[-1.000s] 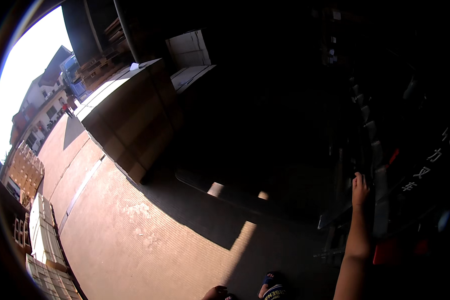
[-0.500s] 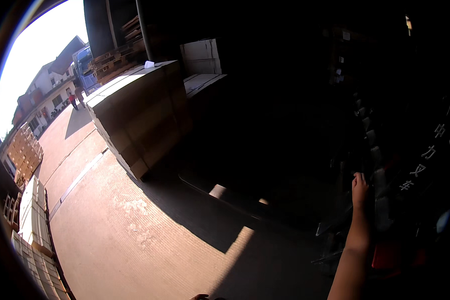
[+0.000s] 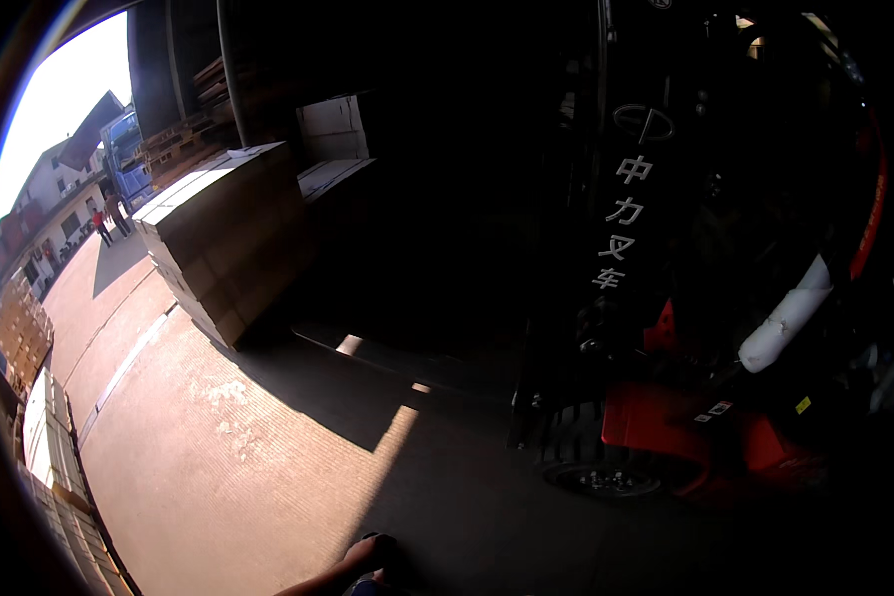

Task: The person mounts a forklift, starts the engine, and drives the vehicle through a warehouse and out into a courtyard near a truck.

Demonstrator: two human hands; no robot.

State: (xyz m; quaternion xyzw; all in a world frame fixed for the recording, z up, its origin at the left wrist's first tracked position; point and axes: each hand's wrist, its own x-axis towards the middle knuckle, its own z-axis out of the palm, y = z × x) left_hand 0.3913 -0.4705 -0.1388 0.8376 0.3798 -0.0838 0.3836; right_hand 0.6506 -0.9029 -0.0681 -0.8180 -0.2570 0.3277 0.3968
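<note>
Forklift (image 3: 705, 437) at right, near – red body, black mast rising into shadow, front wheel (image 3: 601, 479) on the paving, white padded roll (image 3: 785, 320) on the frame. Stands half in shade, well apart from the tall stack of cardboard boxes (image 3: 228, 238) at far left. More cartons (image 3: 45, 447) lined along the left rim; sunlit brick paving (image 3: 219, 467) between.

Left hand (image 3: 368, 556) just visible at the near edge, low and in shadow – touching nothing discernible; open or closed: cannot tell. Right hand out of view, state unknown.

Step, as judged: standing beside the forklift, facing its left flank, no grip on it. Next move, as judged: calls for a reach rightward and up to the frame, minding the wheel and the dark footing.
</note>
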